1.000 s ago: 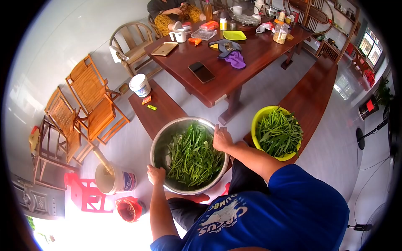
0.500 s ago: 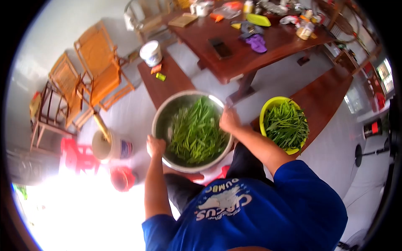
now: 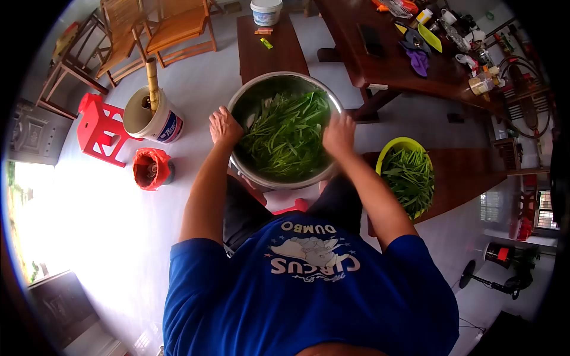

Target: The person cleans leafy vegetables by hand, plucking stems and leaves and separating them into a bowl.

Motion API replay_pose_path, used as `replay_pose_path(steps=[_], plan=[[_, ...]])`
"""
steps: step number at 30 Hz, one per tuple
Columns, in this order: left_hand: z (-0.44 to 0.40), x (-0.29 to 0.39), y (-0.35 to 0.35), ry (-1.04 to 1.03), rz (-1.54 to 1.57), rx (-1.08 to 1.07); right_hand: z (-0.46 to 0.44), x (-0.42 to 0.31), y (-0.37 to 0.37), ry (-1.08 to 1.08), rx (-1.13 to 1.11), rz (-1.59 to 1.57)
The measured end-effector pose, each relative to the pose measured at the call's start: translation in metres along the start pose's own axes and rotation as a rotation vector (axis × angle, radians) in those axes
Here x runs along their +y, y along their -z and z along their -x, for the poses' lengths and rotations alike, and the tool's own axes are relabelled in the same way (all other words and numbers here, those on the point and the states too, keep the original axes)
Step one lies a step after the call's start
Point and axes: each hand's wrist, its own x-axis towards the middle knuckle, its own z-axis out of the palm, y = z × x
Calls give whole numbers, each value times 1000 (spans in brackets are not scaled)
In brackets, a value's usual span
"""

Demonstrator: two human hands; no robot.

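A wide steel basin (image 3: 261, 176) full of leafy green stalks (image 3: 286, 135) is held in front of my body, above my knees. On its left side, my left hand (image 3: 225, 126) is closed on the rim, fingers curled over the edge. The opposite side of the rim is gripped by my right hand (image 3: 339, 133), which is slightly blurred. To the right, a yellow-green tub (image 3: 380, 155) on a wooden bench holds more of the same greens (image 3: 407, 181).
Left stand a white bucket (image 3: 136, 121) with a bamboo pole, a red plastic stool (image 3: 98, 127) and a red-lined bin (image 3: 150, 169). Beyond the basin is a bench (image 3: 270, 53) with a white pail (image 3: 265, 12). A cluttered wooden table (image 3: 350, 41) stands at upper right.
My view has turned towards the left, so the furniture appears rotated and shifted. Both hands keep their hold on the basin, which now sits higher in view.
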Motion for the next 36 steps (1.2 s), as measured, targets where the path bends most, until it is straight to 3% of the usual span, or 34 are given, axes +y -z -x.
replay_pose_path(steps=[5, 7, 9, 11, 12, 15, 19, 21, 23, 25, 26, 28, 33, 36], plan=[[20, 18, -11, -295, 18, 366, 23, -35, 38, 296, 197, -163], [32, 33, -11, -447, 41, 466, 35, -37, 22, 361, 31, -338], [43, 41, -22, -559, 230, 291, 48, -41, 15, 354, 69, -416], [66, 64, -12, -456, 286, -74, 57, -49, 36, 368, 184, -462], [76, 69, -17, -510, 363, -13, 62, -48, 41, 370, 188, -536], [103, 80, -11, -529, 475, 63, 88, -47, 94, 218, 172, -546], [119, 71, -2, -447, 584, 23, 133, 9, 90, -57, 210, -693], [125, 59, 5, -389, 645, 140, 160, 43, 89, -185, 232, -657], [120, 48, -3, -396, 487, 65, 190, 81, 87, -238, 279, -465], [126, 51, 9, -410, 322, 42, 221, 109, 83, -457, 249, -533], [122, 50, 2, -440, 353, -114, 234, 120, 80, -495, 269, -570], [130, 68, 5, -502, 159, -213, 252, 123, 83, -557, 286, -585], [125, 112, -27, -653, -206, -362, 267, 102, 90, -494, 287, -466], [116, 121, -42, -589, -303, -415, 272, 90, 87, -442, 291, -447]])
